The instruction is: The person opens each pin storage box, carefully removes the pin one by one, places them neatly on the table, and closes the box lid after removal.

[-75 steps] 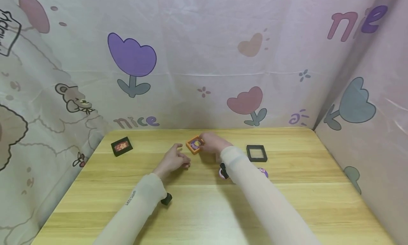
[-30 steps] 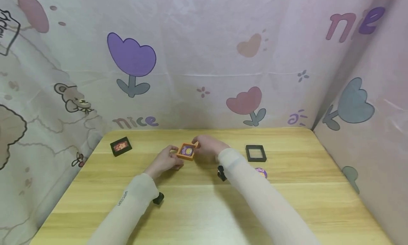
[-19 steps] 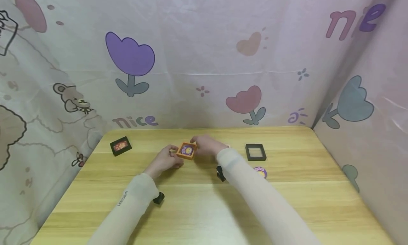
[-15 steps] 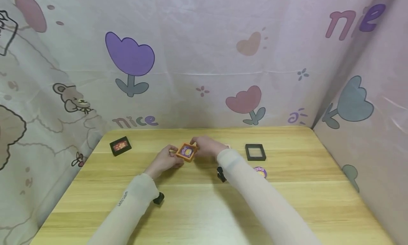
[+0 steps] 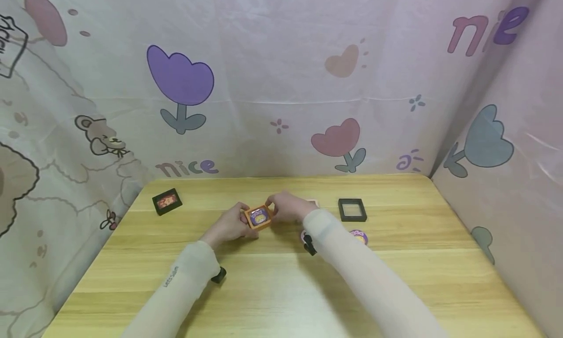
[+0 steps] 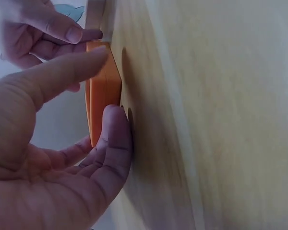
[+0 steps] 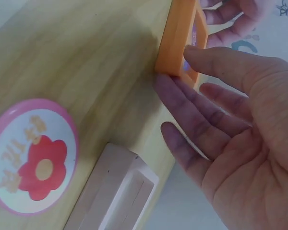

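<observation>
Both hands hold a small orange square frame (image 5: 251, 223) with a purple and yellow picture inside it, tilted toward the head camera and close over the table. My left hand (image 5: 230, 224) grips its left side, with the thumb and fingers around the orange edge (image 6: 104, 88) in the left wrist view. My right hand (image 5: 288, 207) pinches the opposite side. The thumb lies at the front rim and fingertips at the back, as the right wrist view shows. Beneath the right forearm, a round pink-rimmed badge (image 7: 43, 165) with a red flower is partly hidden in the head view.
A pale pink frame (image 7: 103, 184) lies beyond the right wrist. To the right are a black frame (image 5: 353, 219) with an open middle and a round purple badge (image 5: 359, 236). A black frame with a red picture (image 5: 167, 201) lies far left. A patterned curtain (image 5: 264, 84) backs the wooden table (image 5: 272, 289).
The orange frame has moved left and slightly nearer from the right hand's side into both hands. It has since turned and tipped, and the left fingers have closed around its edge.
</observation>
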Motion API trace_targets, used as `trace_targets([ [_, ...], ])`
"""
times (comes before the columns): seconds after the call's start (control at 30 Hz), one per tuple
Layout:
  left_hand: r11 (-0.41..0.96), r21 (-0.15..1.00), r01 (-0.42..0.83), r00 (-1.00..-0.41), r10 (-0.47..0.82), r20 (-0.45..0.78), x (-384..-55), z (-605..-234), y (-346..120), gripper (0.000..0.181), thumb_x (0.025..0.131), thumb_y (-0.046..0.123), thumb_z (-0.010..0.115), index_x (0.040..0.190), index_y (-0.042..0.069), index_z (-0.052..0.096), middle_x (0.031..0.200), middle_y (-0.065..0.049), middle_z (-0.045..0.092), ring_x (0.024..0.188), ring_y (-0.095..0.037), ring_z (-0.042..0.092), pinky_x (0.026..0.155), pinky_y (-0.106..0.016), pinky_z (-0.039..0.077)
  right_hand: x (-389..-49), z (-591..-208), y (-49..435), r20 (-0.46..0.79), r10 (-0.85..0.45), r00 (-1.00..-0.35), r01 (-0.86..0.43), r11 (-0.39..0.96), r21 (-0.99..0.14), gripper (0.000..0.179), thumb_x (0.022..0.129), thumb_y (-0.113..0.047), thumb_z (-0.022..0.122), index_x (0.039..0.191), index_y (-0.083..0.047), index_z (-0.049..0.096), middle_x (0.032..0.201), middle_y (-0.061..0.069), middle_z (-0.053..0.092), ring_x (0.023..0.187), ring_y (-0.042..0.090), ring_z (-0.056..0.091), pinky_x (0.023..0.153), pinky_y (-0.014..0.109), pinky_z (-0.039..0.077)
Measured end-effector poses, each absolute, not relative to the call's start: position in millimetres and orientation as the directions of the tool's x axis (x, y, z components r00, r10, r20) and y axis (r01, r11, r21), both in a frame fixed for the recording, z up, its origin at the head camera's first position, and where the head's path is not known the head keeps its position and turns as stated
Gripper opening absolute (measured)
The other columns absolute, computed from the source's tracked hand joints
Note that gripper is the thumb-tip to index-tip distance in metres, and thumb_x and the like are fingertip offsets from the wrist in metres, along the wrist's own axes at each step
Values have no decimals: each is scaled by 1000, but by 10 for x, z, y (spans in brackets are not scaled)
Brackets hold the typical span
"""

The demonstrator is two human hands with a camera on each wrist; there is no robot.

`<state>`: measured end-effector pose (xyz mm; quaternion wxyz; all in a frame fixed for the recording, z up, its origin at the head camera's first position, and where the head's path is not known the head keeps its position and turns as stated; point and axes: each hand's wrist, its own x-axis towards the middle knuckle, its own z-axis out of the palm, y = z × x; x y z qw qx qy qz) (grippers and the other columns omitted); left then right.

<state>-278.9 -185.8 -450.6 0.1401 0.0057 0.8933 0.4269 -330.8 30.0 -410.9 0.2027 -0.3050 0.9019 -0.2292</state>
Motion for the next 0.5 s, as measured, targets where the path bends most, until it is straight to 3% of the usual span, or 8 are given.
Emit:
trace_targets([
  [0.23,735,678,-22,-968,154,-199,-2718,-4487,-1783,80,76,11,97,141,0,51,104,-12,64,92,-23,62,82,-34,53,-3232,-4115,327,-242,-671,-700,-495,702,-512,60,92,-12,86,145,0,62,116,14,78,103,24,74,93,33,63],
  [0.5,741,672,16,-966,185,-181,-2600,-4456,-1754,74,75,9,97,138,0,57,105,-11,67,93,-22,62,81,-33,55,-3112,-4092,353,-247,-659,-710,-490,715,-499,56,89,-17,89,138,0,68,115,11,78,97,19,72,87,29,62],
])
